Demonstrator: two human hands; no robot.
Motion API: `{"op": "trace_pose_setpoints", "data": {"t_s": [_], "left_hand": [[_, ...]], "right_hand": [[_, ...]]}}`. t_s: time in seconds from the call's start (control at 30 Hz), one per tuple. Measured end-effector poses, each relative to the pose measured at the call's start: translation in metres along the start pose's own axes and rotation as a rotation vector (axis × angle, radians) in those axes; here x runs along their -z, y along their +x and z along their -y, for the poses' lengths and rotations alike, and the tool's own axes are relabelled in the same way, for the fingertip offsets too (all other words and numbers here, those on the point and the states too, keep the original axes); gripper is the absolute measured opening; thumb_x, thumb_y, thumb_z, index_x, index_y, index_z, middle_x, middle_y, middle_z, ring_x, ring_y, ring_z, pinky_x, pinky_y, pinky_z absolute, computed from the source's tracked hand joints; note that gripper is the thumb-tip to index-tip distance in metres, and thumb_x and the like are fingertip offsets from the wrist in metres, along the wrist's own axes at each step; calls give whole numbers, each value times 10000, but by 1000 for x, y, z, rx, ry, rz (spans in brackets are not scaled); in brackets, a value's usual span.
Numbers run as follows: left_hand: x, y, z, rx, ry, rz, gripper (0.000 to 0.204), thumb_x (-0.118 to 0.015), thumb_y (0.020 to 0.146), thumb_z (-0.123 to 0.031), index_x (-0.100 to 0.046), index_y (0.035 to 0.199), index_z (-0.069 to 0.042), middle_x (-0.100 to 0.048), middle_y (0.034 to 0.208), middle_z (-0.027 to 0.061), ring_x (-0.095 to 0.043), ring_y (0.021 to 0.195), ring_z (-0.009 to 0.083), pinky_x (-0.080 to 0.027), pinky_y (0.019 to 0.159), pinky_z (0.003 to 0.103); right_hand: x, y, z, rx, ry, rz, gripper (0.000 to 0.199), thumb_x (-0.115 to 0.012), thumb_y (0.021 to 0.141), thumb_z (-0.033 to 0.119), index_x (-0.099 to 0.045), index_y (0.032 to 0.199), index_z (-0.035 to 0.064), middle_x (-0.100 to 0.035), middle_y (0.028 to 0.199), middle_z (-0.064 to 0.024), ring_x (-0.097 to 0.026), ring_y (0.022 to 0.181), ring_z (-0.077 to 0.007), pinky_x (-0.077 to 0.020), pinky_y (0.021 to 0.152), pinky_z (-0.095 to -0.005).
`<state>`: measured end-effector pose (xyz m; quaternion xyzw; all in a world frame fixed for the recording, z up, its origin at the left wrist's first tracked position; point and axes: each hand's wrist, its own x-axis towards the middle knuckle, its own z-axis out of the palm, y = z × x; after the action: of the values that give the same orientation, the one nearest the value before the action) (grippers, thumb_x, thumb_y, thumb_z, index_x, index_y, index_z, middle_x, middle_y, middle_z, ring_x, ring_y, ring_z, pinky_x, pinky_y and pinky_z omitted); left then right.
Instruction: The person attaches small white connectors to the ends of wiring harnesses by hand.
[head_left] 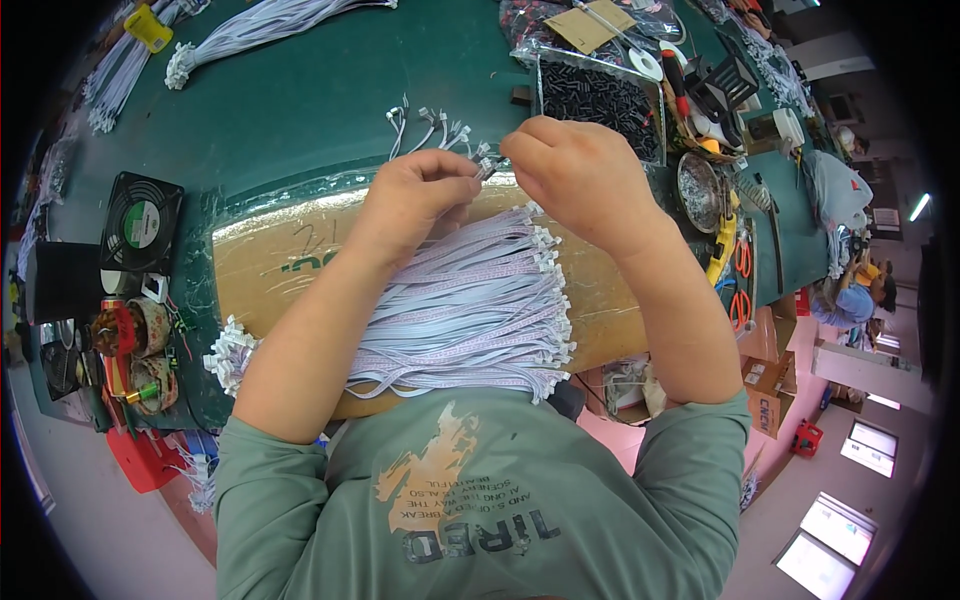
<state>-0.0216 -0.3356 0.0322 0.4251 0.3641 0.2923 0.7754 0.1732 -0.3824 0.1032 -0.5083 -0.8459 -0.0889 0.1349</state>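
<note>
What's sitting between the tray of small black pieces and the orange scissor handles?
Going from the tray, the head view shows a round metal dish, then a yellow tool beside the orange scissor handles.

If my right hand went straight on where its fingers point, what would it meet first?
Likely the small white connector by your left hand; depth is unclear, so contact may already exist.
</note>
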Motion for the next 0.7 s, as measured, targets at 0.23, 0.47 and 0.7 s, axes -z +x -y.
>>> {"op": "trace_pose_setpoints", "data": {"t_s": [0.23,0.47,0.7], "left_hand": [[-1,0,-1,2,-3,-2,185,-707,794,-64,-660,958,8,-624,752,32,-558,593,99,-433,524,230],[-1,1,1,-7,15,4,182,-709,791,-66,-661,952,5,-623,745,32,-557,590,99,-427,517,231],[0,1,0,-1,49,16,161,-695,830,-48,-633,968,10,-616,764,50,-557,601,124,-443,546,247]], "right_hand": [[2,1,0,38,-33,21,141,-670,737,103,-562,828,92,-542,763,-47,-613,681,-251,-495,584,-368],[4,4,5,67,-80,69,139,-662,728,104,-560,822,96,-545,763,-46,-619,703,-238,-501,597,-364],[0,5,11,41,-73,142,123,-647,726,116,-593,834,99,-589,784,-57,-648,732,-254,-503,624,-372]]}}
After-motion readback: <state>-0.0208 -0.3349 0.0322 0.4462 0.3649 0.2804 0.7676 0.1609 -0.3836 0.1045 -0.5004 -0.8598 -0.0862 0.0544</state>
